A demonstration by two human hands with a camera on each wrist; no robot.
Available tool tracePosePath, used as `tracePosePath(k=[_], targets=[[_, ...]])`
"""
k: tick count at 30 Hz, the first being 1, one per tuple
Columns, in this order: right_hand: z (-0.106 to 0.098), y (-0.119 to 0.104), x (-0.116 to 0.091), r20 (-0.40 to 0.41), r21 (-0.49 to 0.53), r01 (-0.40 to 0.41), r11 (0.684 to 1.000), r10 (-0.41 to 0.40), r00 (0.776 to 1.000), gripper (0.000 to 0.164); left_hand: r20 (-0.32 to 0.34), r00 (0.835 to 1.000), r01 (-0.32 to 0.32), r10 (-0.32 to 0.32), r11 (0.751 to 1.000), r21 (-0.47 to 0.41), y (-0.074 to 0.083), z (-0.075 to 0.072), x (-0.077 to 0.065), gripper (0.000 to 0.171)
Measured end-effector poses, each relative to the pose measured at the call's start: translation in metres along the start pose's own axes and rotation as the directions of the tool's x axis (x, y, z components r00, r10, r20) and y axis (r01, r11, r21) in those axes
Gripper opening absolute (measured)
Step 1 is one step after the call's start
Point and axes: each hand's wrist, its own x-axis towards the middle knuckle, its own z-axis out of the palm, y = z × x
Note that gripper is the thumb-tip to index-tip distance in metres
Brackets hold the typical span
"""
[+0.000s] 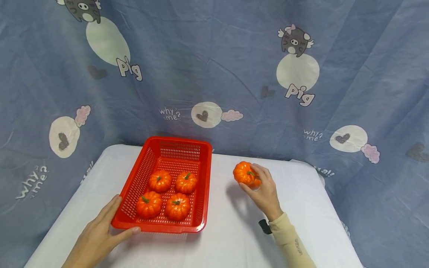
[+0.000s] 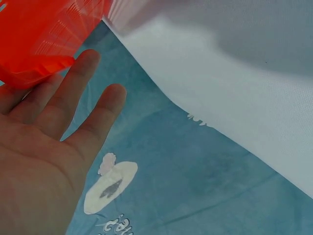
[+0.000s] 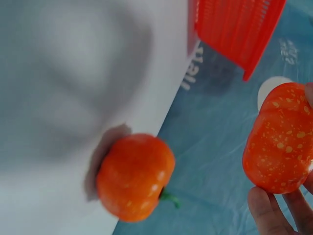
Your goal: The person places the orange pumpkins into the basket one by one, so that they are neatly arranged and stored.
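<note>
Pinching a pumpkin (image 1: pixel 244 172) between thumb and fingers of the right hand (image 1: pixel 266 193), held up off the table (image 1: pixel 222 238), right of its middle and toward its far edge. Showing a green stem to the head view and, to the right wrist view, a rounded side flecked with yellow. Casting a soft shadow on the table, to the near left. Hiding most of a second pumpkin (image 3: pixel 136 177) from the head view; in the right wrist view, seen apart from the held one, resting near the table's edge with a green stem to one side.

Counting four more in a red basket (image 1: pixel 207 186), well left of the right hand and near the table's far edge. Grouped two by two toward the basket's near end: far-left pumpkin (image 1: pixel 160 181), far-right pumpkin (image 1: pixel 186 182), near-left pumpkin (image 1: pixel 149 205), near-right pumpkin (image 1: pixel 177 207).

Touching the basket's near-left corner with the left hand (image 1: pixel 95 234), spread, with thumb at the near rim and straight fingers along the left side. Cannot tell how the fingertips behind the basket lie.

Covered at the right forearm by a beige sleeve (image 1: pixel 289 238), with a small black object (image 1: pixel 265 226) at the cuff. Backed beyond the table's far edge by a blue curtain (image 1: pixel 234 82), printed with pigs, hearts and lettering.
</note>
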Motion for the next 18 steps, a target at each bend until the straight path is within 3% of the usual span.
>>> tracePosePath(k=[9,18], targets=[[0.015,-0.016,0.013,0.068,0.016,0.063,0.998,-0.064,0.996,0.074,-0.003,1.000,-0.002,0.002,1.000,0.003,0.001,0.000,-0.001,0.133],[0.025,-0.037,0.029,0.181,0.035,0.145,0.989,-0.149,0.972,0.074,-0.005,1.000,0.000,0.000,1.000,0.000,0.002,-0.001,-0.001,0.132]])
